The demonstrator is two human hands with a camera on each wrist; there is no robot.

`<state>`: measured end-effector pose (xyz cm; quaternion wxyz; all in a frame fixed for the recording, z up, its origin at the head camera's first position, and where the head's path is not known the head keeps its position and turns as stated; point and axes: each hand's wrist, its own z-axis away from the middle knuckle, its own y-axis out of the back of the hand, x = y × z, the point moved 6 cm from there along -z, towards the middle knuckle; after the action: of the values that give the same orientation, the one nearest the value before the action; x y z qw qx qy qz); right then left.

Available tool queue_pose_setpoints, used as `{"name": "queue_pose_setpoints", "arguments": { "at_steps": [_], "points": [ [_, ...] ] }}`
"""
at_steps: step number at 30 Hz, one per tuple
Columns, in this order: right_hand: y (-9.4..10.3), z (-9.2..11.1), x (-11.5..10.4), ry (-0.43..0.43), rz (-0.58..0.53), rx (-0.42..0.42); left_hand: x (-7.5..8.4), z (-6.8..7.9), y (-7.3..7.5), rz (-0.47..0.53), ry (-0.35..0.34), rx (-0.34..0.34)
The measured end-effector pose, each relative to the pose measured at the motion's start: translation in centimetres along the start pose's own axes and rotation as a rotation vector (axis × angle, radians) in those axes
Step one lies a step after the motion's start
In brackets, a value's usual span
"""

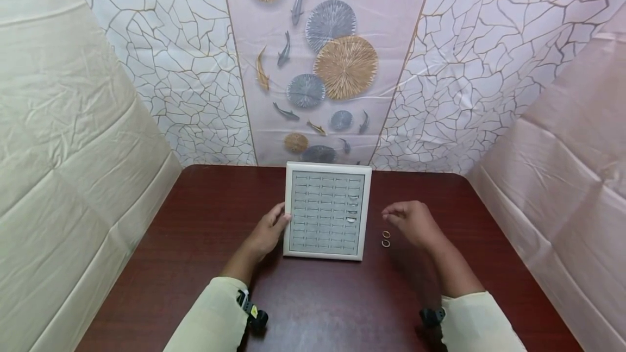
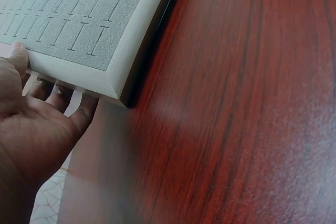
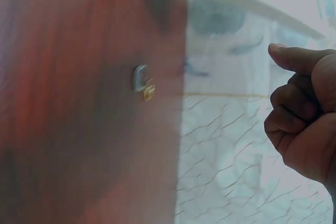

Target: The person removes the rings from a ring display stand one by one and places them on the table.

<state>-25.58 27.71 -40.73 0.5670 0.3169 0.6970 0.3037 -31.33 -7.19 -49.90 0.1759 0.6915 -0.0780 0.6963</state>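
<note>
A white-framed ring display tray (image 1: 325, 211) with grey slotted padding stands tilted up on the table. Several silver-looking rings (image 1: 351, 220) sit in slots of its right-hand column. My left hand (image 1: 266, 232) grips the tray's left edge; in the left wrist view the thumb (image 2: 19, 56) lies on the frame's front and the fingers reach behind. To the tray's right, my right hand (image 1: 413, 224) hovers with fingers curled and thumb near the index finger; no object shows between them. Beneath it on the table lie a gold ring (image 1: 386, 234) and a silver ring (image 1: 386, 243), side by side.
The dark red wooden table (image 1: 313, 308) extends on all sides of the tray. Behind it hangs a patterned cloth (image 1: 342, 69), and pale quilted fabric walls (image 1: 73, 151) rise at left and right. Each wrist wears a strapped black camera (image 1: 258, 319).
</note>
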Motion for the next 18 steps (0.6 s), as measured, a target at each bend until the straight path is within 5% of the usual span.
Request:
{"name": "queue_pose_setpoints", "arguments": {
  "at_steps": [8,18],
  "points": [
    [0.7,-0.4,-4.3,0.039,-0.018,0.062,0.3,0.3,0.1,-0.035,-0.013,0.002],
    [0.4,-1.3,-5.9,0.076,-0.041,0.067,0.5,0.5,0.0,-0.009,-0.02,-0.018]
  ]
}}
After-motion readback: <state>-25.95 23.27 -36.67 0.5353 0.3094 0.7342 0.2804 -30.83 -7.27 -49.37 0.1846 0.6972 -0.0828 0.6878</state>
